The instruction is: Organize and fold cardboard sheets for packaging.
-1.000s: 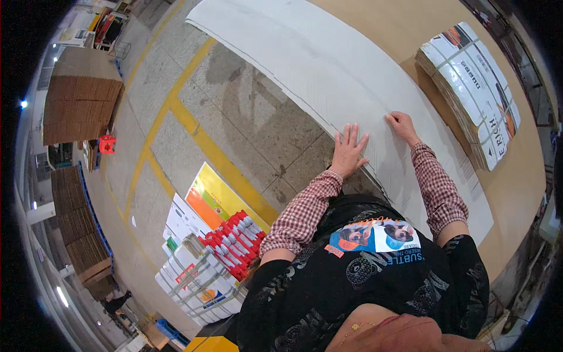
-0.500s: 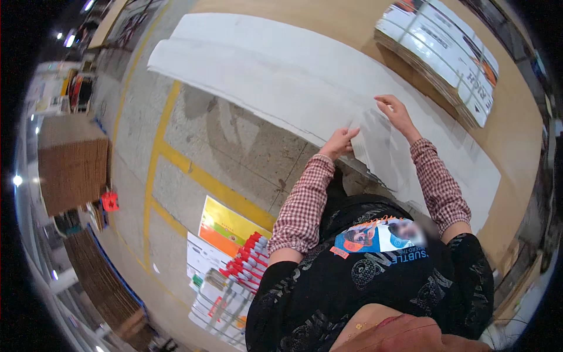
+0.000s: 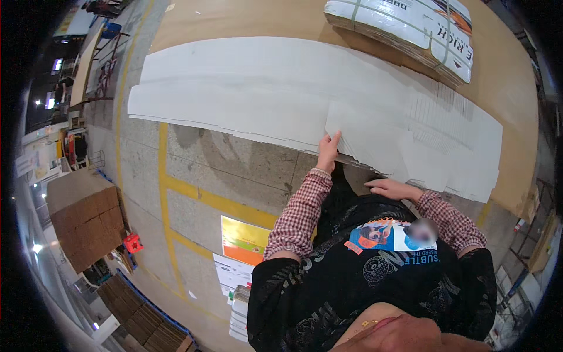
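Note:
Overlapping white cardboard sheets (image 3: 234,79) are fanned out across the table. My left hand (image 3: 329,151) pinches the left edge of one white cardboard sheet (image 3: 366,132), thumb and fingers at its near corner. That sheet lies on the others at the table's near side. Lower and to the right, my right hand (image 3: 392,189) is beside the front edge of the sheets, close to my body. Its fingers stretch out to the left and hold nothing; whether they touch the sheet edges I cannot tell.
A strapped bundle of printed flat cartons (image 3: 404,29) sits on the brown tabletop (image 3: 504,70) at the far right. On the floor to the left are yellow lines (image 3: 205,199), a colourful printed sheet (image 3: 243,237) and stacks of brown cardboard (image 3: 88,217).
My right hand has come down from above the sheets toward my body. The sheet in my left hand, blurred before, now lies flatter. The whole view has turned slightly.

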### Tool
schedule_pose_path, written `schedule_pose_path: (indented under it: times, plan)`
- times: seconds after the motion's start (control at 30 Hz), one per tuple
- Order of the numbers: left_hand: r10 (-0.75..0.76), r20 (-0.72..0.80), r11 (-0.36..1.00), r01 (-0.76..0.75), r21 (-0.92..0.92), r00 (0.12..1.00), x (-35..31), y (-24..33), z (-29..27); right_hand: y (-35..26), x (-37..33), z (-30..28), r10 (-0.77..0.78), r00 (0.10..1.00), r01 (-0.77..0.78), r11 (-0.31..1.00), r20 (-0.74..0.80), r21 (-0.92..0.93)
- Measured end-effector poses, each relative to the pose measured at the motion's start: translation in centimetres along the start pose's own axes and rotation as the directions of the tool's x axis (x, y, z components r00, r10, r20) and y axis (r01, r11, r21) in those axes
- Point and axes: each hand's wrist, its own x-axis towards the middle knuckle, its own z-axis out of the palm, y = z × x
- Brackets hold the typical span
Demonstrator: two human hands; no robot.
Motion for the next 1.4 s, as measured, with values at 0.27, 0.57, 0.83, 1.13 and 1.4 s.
schedule_pose_path:
  times: [0.27, 0.57, 0.83, 1.13, 1.4]
  plan:
    - [0.005, -0.018, 0.997, -0.006, -0.073, 1.000, -0.4, 1.3, 0.5, 4.4, 2.5, 1.0, -0.129, 0.979, 0.155, 0.973, 0.157, -0.169]
    - [0.024, -0.057, 0.994, -0.030, -0.107, 0.998, 0.4, -0.1, 0.4, 3.8, 2.5, 1.2, -0.158, 0.987, 0.156, 0.981, -0.005, -0.114]
    - [0.052, -0.005, 0.993, -0.051, 0.108, 0.999, 0.4, -0.5, 0.6, 2.8, 1.1, 0.0, 0.037, 0.996, 0.000, 0.897, -0.076, 0.441]
    - [0.040, 0.221, 0.992, -0.012, -0.127, 0.974, -0.8, -1.1, -1.0, 9.4, -17.4, -5.0, 0.360, 0.468, 0.117, 0.880, -0.807, 0.461]
    - [0.400, 0.435, 0.673, 0.063, -0.737, 0.807, -2.9, -8.2, 3.4, 26.8, -32.1, -5.1, 0.216, 0.069, -0.645, 0.754, -0.974, 0.121]
